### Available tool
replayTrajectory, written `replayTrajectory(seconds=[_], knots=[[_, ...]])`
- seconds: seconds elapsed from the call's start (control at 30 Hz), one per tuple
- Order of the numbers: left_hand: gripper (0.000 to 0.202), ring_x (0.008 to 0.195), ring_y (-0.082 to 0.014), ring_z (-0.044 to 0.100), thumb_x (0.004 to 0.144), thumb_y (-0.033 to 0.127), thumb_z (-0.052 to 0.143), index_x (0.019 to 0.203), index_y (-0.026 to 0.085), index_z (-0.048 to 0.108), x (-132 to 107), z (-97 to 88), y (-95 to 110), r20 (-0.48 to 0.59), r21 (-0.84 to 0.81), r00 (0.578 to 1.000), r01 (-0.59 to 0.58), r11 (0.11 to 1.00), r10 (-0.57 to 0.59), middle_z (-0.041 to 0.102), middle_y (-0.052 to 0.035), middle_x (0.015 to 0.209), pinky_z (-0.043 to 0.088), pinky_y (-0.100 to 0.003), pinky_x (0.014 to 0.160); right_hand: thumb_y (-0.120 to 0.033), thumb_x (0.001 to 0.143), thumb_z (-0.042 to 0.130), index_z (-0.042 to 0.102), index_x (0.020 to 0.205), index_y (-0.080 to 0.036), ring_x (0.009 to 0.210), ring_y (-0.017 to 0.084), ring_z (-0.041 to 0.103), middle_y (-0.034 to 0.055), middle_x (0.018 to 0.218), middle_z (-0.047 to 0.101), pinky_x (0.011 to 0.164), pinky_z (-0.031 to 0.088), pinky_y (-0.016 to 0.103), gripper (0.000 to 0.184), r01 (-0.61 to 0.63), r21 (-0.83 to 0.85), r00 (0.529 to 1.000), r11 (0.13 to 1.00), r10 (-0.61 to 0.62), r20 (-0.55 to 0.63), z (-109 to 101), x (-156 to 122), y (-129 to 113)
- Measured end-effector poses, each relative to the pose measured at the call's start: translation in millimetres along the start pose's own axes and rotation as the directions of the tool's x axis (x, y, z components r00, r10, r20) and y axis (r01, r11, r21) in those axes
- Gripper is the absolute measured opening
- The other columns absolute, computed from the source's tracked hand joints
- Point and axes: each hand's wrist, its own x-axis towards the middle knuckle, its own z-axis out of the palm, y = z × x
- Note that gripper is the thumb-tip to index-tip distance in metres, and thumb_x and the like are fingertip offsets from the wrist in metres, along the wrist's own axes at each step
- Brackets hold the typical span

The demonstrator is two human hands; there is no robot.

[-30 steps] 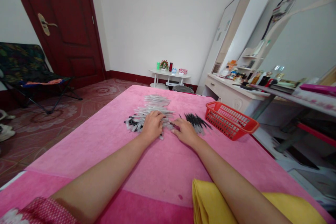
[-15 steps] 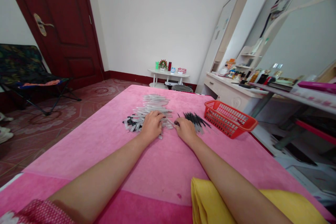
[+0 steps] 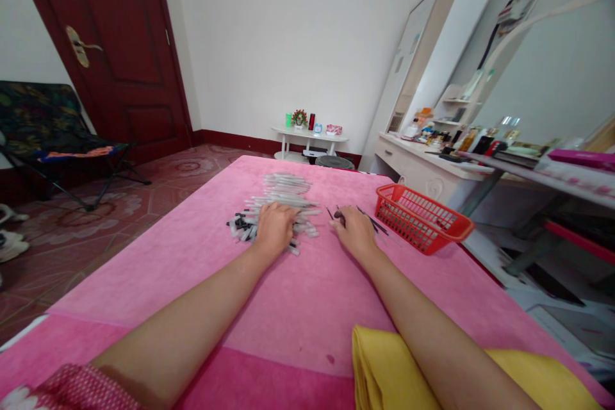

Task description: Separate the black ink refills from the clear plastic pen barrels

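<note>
A heap of clear pen barrels with black ends (image 3: 283, 195) lies on the pink cloth (image 3: 202, 250). My left hand (image 3: 275, 225) rests on the near part of that heap, fingers curled down over the barrels. To its right lies a smaller bunch of thin black refills (image 3: 368, 219). My right hand (image 3: 354, 229) lies on top of that bunch and hides most of it, its fingers bent over the refills. I cannot make out whether either hand grips a piece.
A red plastic basket (image 3: 420, 218) stands right of the refills near the table's right edge. A yellow cloth (image 3: 384, 365) lies at the near edge under my right forearm. Beyond the table are a dresser (image 3: 423, 166), a small white table (image 3: 310, 138), a dark door and a folding chair (image 3: 43, 134).
My right hand has moved right, from the gap beside the barrel heap onto the black refills. My left hand stays on the barrels.
</note>
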Motion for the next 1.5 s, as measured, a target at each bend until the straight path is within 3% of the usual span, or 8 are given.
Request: replayTrajectory(seconds=[0.13,0.23,0.33,0.47,0.63,0.77,1.23,1.5], knots=[[0.025,0.091,-0.0230,0.055,0.084,0.023,0.050,0.101,0.030,0.068,1,0.5,-1,0.013,0.008,0.999,0.041,0.999,-0.041,0.069,-0.0036,0.089,0.035,-0.035,0.079,-0.045,0.077,0.061,0.067,0.085,-0.017,0.090,0.023,0.059,0.0116,0.095,0.065,0.074,0.039,0.031,0.030,-0.076,-0.203,0.986,0.976,0.103,0.130,6,-1,4],[0.025,0.090,-0.0238,0.056,0.084,0.023,0.050,0.099,0.030,0.068,1,1.6,-1,-0.005,-0.003,0.999,0.035,0.999,-0.035,0.070,-0.0042,0.088,0.036,-0.036,0.079,-0.036,0.081,0.057,0.067,0.088,-0.014,0.091,0.023,0.060,0.0137,0.096,0.066,0.076,0.039,0.032,0.025,-0.076,-0.237,0.981,0.969,0.115,0.155,10,-1,4],[0.024,0.090,-0.0246,0.057,0.083,0.022,0.051,0.099,0.029,0.069,1,3.6,-2,-0.029,-0.024,0.998,0.046,0.999,-0.047,0.070,-0.0046,0.089,0.037,-0.036,0.078,-0.026,0.084,0.051,0.066,0.088,-0.014,0.087,0.023,0.063,0.0142,0.092,0.068,0.074,0.039,0.032,0.020,-0.093,-0.218,0.982,0.972,0.125,0.139,6,1,7],[0.025,0.092,-0.0252,0.058,0.081,0.021,0.052,0.098,0.027,0.069,2,6.3,-5,-0.041,-0.048,0.995,0.084,0.995,-0.086,0.070,-0.0051,0.094,0.040,-0.036,0.079,-0.023,0.084,0.050,0.065,0.092,-0.018,0.082,0.021,0.064,0.0104,0.088,0.070,0.068,0.039,0.029,0.018,-0.143,-0.094,0.989,0.985,0.147,0.036,-11,7,20],[0.025,0.092,-0.0259,0.058,0.082,0.020,0.050,0.099,0.024,0.068,3,6.1,-6,-0.051,-0.032,0.992,0.116,0.993,-0.118,0.070,-0.0068,0.093,0.040,-0.037,0.079,-0.018,0.080,0.051,0.064,0.084,-0.020,0.077,0.017,0.062,0.0027,0.080,0.069,0.065,0.039,0.024,0.014,-0.063,0.149,0.996,0.987,0.071,-0.047,-28,15,45],[0.024,0.092,-0.0255,0.058,0.082,0.021,0.050,0.099,0.023,0.068,2,5.2,-6,-0.047,-0.024,0.991,0.122,0.992,-0.123,0.070,-0.0062,0.093,0.041,-0.036,0.078,-0.017,0.078,0.051,0.064,0.083,-0.019,0.076,0.016,0.060,0.0023,0.080,0.068,0.069,0.040,0.024,0.014,0.047,0.225,0.998,0.973,-0.035,-0.055,-27,18,62],[0.024,0.091,-0.0251,0.058,0.081,0.020,0.051,0.097,0.024,0.069,3,6.3,-7,-0.043,-0.074,0.994,0.100,0.992,-0.103,0.070,-0.0066,0.091,0.041,-0.036,0.080,-0.018,0.078,0.052,0.066,0.083,-0.019,0.077,0.017,0.059,0.0037,0.081,0.069,0.074,0.038,0.027,0.015,0.144,0.093,0.989,0.985,-0.139,-0.053,-36,14,53],[0.024,0.091,-0.0257,0.059,0.081,0.018,0.052,0.096,0.025,0.069,2,6.2,-6,-0.032,-0.060,0.996,0.076,0.995,-0.078,0.070,-0.0055,0.092,0.041,-0.037,0.080,-0.018,0.078,0.052,0.066,0.081,-0.018,0.076,0.016,0.059,0.0033,0.079,0.068,0.074,0.038,0.026,0.015,0.213,0.129,0.975,0.968,-0.204,-0.084,-42,17,52]])
